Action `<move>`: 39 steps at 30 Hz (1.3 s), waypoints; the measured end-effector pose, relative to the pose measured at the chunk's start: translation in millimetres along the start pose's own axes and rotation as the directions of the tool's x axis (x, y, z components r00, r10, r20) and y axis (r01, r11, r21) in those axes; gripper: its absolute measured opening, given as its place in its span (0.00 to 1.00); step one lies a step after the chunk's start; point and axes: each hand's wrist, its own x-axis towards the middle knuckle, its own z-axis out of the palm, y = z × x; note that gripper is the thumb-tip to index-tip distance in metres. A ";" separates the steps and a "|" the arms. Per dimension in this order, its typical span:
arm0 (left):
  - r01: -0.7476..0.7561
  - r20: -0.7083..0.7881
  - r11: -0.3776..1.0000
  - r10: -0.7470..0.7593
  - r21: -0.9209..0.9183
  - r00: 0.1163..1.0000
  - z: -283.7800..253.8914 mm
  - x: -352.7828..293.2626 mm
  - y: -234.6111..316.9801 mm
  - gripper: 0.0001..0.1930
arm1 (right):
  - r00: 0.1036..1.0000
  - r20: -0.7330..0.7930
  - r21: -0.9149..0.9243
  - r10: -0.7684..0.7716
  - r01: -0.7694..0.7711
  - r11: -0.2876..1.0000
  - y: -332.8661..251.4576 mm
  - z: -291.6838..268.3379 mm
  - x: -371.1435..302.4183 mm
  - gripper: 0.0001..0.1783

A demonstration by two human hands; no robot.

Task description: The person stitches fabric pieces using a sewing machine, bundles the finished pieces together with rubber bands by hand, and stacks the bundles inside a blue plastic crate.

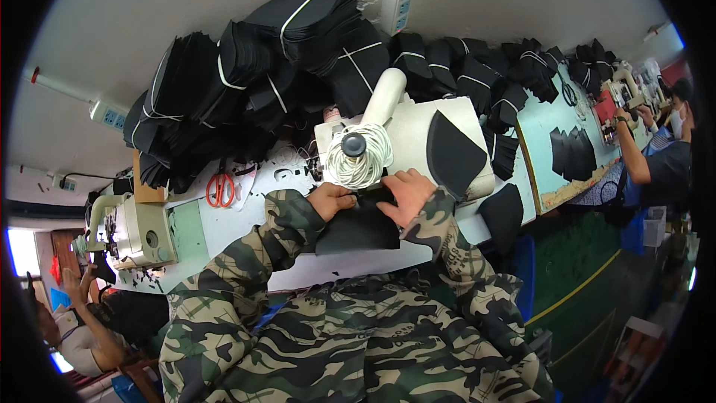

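A cream sewing machine (384,101) stands before me, with a coil of white cord (359,170) around its dark round knob. Below its head lies a curved black panel (358,231) of sheet material. My left hand (330,201) pinches the panel's left side, thumb on top. At its right side my right hand (409,195) curls its fingers and thumb over the black material. The coil hides the needle area and part of the panel's far edge. Another black panel (453,153) rests on the machine bed to the right.
Tied stacks of black panels (302,26) pile up behind the machine. Orange-handled scissors (220,189) lie on the table at left. One loose panel (502,216) hangs at the right edge. Another sewing machine (138,231) stands far left. People work at both sides.
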 end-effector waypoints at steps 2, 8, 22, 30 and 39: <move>-0.037 -0.026 0.997 0.035 -0.070 0.999 0.3 1.4 -0.9 0.13 | 0.993 0.091 -0.019 0.071 -0.070 0.997 -3.2 1.3 5.6 0.17; 0.116 0.064 0.976 -0.130 0.182 0.989 -1.8 -4.5 56.2 0.08 | 0.985 0.046 0.221 0.168 -0.174 0.959 7.7 14.2 -34.8 0.12; 0.184 -0.181 0.052 -0.050 0.982 0.982 -66.2 -53.7 -52.0 0.20 | 0.855 -0.496 -0.094 0.152 -0.226 0.970 35.1 -43.7 -51.2 0.09; 0.019 -0.019 0.377 -0.001 0.926 1.000 -56.7 -66.4 -30.8 0.13 | 0.982 0.113 0.640 0.152 -0.189 0.745 -33.5 44.2 -60.0 0.15; 0.148 0.146 0.953 -0.191 0.266 0.971 -21.6 -45.3 17.7 0.13 | 0.969 0.143 0.546 0.203 -0.248 0.800 -33.1 48.4 -36.1 0.13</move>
